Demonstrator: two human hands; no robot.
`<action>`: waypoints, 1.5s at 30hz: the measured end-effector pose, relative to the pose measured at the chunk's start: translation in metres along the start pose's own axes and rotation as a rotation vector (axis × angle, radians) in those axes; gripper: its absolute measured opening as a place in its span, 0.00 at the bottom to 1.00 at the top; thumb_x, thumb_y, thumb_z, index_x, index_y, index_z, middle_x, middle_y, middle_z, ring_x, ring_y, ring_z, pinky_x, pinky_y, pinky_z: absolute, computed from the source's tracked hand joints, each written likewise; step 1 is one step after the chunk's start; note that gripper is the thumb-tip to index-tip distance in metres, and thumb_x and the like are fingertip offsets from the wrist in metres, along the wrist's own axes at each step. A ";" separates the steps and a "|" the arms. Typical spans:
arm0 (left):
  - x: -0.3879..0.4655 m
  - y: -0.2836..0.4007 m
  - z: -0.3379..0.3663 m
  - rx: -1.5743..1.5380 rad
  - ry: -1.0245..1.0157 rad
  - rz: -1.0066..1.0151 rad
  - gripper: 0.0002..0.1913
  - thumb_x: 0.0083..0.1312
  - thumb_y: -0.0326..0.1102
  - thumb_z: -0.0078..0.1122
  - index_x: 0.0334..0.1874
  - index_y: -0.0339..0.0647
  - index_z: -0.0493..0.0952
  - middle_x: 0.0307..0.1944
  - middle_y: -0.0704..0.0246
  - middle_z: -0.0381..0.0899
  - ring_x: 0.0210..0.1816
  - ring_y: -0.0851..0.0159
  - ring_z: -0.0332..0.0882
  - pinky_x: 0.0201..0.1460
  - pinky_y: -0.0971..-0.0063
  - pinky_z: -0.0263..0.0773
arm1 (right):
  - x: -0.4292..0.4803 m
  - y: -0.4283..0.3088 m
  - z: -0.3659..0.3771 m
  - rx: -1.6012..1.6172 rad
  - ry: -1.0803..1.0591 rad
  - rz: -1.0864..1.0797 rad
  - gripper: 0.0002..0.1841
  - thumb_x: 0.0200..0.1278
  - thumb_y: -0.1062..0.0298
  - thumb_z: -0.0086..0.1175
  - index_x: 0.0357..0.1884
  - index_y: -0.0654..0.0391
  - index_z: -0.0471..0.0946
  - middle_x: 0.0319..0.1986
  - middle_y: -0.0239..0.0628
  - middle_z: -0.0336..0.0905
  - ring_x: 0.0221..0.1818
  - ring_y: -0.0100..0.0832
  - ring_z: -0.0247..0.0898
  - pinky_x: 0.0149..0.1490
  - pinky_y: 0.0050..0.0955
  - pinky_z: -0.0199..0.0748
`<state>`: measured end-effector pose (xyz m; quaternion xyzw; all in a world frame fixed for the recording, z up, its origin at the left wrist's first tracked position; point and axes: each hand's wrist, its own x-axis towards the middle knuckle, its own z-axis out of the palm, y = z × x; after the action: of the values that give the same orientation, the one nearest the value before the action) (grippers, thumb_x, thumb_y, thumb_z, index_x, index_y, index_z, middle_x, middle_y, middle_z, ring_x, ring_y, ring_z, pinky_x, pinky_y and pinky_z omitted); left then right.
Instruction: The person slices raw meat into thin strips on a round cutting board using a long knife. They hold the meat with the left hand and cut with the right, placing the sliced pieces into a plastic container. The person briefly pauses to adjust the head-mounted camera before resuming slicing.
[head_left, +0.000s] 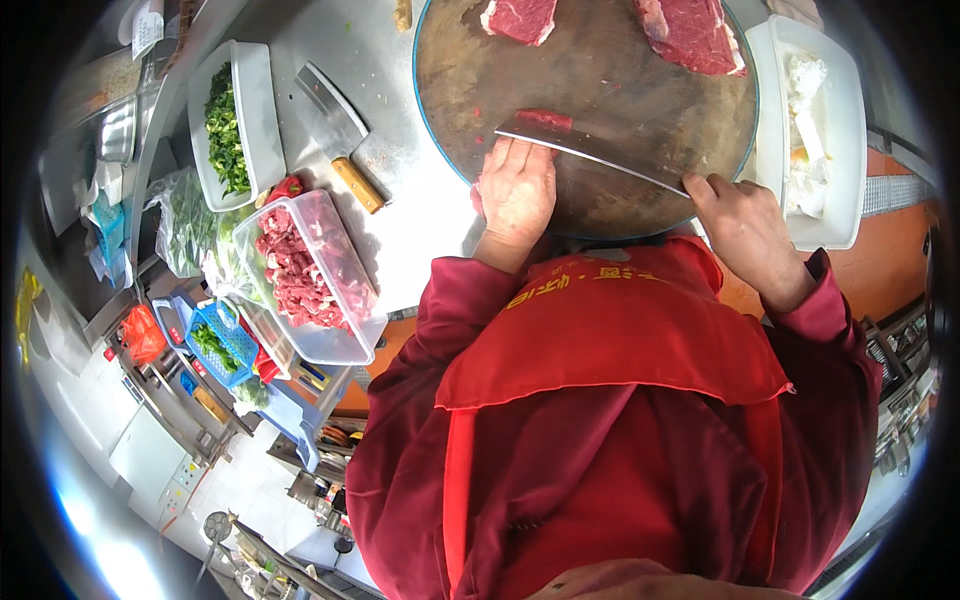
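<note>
My right hand (742, 225) grips the near end of a cleaver (592, 146), whose wide blade slants across the round wooden chopping block (645, 112). The handle is hidden in my fist. My left hand (517, 184) rests on the block's near left edge, fingertips against the blade; a bit of red meat shows at its left side, and whether the fingers grip it I cannot tell. Beyond the blade lies a small strip of raw meat (544, 118). Two larger raw pieces, a smaller one (521, 19) and a bigger one (694, 37), lie at the block's far side.
Left on the steel counter (390, 255) lie a second cleaver with a wooden handle (358, 185), a white tub of chopped greens (259, 124) and a clear plastic tub of cut meat (345, 285). A white tub with plastic wrap (844, 150) stands right of the block.
</note>
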<state>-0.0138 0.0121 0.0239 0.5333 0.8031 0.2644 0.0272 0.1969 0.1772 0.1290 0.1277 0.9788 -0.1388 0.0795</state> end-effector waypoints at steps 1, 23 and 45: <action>0.000 0.001 0.000 -0.006 -0.001 -0.012 0.14 0.55 0.26 0.61 0.45 0.40 0.79 0.48 0.61 0.78 0.52 0.49 0.74 0.54 0.58 0.70 | 0.001 0.002 -0.002 -0.009 -0.012 0.000 0.13 0.52 0.77 0.51 0.43 0.59 0.70 0.25 0.40 0.74 0.24 0.42 0.76 0.28 0.36 0.73; 0.001 0.001 -0.001 -0.039 0.036 0.045 0.12 0.51 0.24 0.61 0.38 0.43 0.81 0.44 0.66 0.78 0.49 0.53 0.74 0.52 0.60 0.71 | 0.081 -0.010 0.038 0.099 0.045 -0.066 0.08 0.61 0.73 0.49 0.42 0.61 0.70 0.23 0.44 0.78 0.26 0.44 0.79 0.28 0.40 0.75; 0.004 0.000 -0.003 -0.057 0.085 0.048 0.13 0.52 0.23 0.63 0.41 0.38 0.82 0.47 0.61 0.79 0.50 0.49 0.75 0.56 0.59 0.70 | 0.100 -0.035 0.030 0.126 -0.002 -0.062 0.08 0.61 0.72 0.47 0.40 0.63 0.70 0.21 0.46 0.79 0.24 0.44 0.80 0.27 0.39 0.76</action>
<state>-0.0161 0.0147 0.0272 0.5397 0.7827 0.3100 0.0016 0.0950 0.1585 0.0904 0.1020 0.9715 -0.2027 0.0677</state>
